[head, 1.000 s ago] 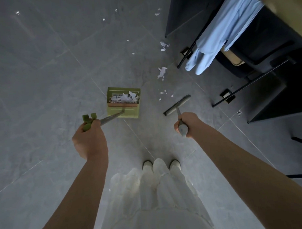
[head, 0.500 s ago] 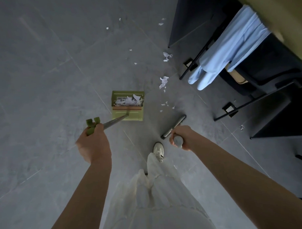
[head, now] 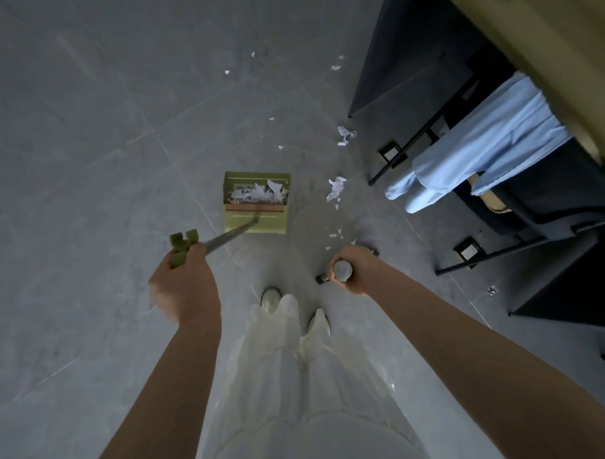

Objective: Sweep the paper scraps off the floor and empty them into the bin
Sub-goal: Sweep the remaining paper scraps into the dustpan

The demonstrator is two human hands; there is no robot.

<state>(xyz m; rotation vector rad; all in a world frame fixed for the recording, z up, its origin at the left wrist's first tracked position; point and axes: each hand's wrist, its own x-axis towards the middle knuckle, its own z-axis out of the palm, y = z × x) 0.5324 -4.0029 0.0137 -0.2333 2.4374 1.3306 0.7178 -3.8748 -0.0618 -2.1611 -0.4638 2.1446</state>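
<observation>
My left hand (head: 184,285) grips the green top of a long-handled green dustpan (head: 257,221), which stands on the grey floor ahead of me and holds white paper scraps (head: 258,193). My right hand (head: 352,272) grips the grey end of the broom handle (head: 342,270); the broom head is almost wholly hidden under that hand, only a dark end showing at its left. More white scraps lie on the floor to the right of the dustpan (head: 335,188), near the chair legs (head: 344,135) and farther off (head: 336,67).
Black metal-legged chairs (head: 519,201) stand at the right, one draped with a light blue garment (head: 480,147). A dark panel (head: 401,54) and an olive table edge (head: 545,39) fill the upper right. My white shoes (head: 271,297) and pale skirt are below.
The view has shifted forward and I have stepped on. The broom has been drawn back until its head sits under my right hand. The dustpan stays on the floor.
</observation>
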